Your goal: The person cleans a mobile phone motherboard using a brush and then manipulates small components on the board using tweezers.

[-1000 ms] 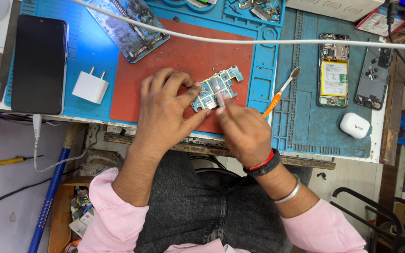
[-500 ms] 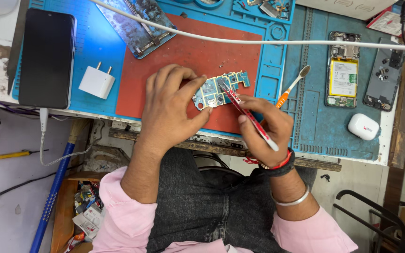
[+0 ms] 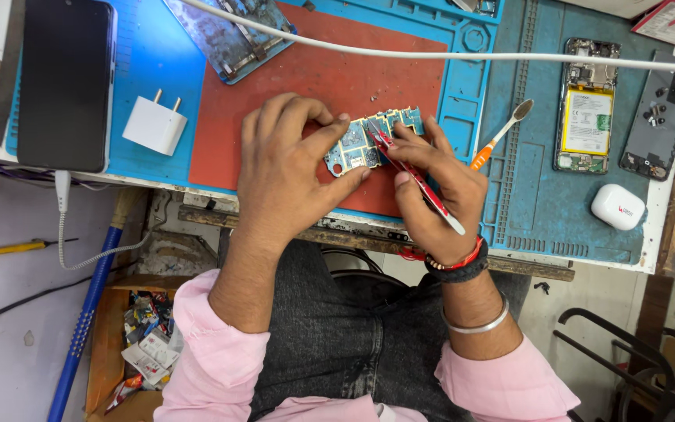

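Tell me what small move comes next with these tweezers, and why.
Probably ease the red tweezers down onto the circuit board: the left hand pinches it steady over the red mat, and the right hand has the tips at its surface.

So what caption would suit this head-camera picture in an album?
Left hand steadies a small circuit board on the red mat while the right hand works it with red tweezers.

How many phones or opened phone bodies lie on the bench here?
4: black phone far left, stripped frame top centre, opened phone with yellow battery right, grey back shell far right. Others may lie beyond the edges.
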